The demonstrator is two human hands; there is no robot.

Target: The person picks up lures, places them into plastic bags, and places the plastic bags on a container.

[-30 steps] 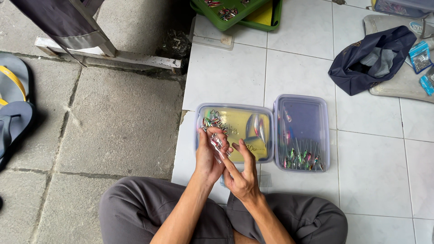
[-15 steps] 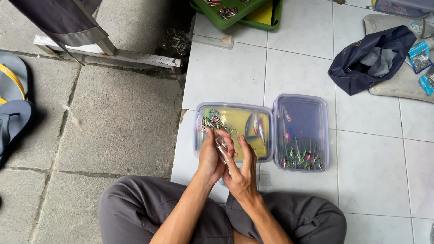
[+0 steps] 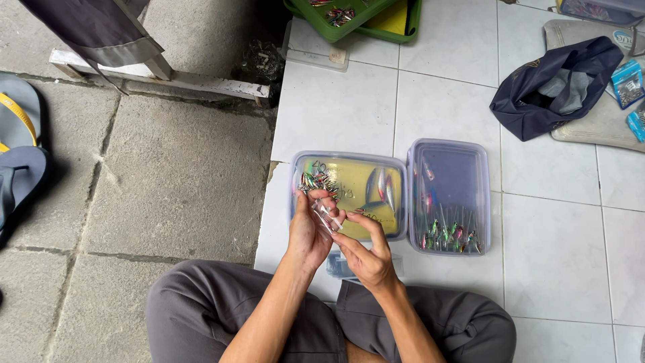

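Closest to me, I see my crossed legs in grey trousers (image 3: 222, 309) at the bottom of the view, resting partly on the concrete floor (image 3: 168, 181) and partly on the white tiles (image 3: 551, 242). Just above the knees my left hand (image 3: 308, 232) is curled around a small clear packet (image 3: 328, 216), thumb and fingers pinched on it, holding it upright over the near edge of the boxes. My right hand (image 3: 368, 255) sits just beside it, fingers half bent, the fingertips touching the lower end of the same packet; I cannot tell whether it truly grips it. Behind the hands lies a clear plastic box (image 3: 349, 191) with a yellow sheet inside and a heap of small shiny coloured pieces (image 3: 319, 180) in its left corner. Touching its right side is a second clear box (image 3: 449, 195), with more coloured pieces gathered along its near wall. Farther off to the right, a dark blue cloth bag (image 3: 554, 91) lies crumpled on the tiles. At the far edge sits a green tray (image 3: 403, 27). Far left, on the concrete, lie grey sandals (image 3: 20, 154), and a white wooden bar (image 3: 168, 77) runs across.
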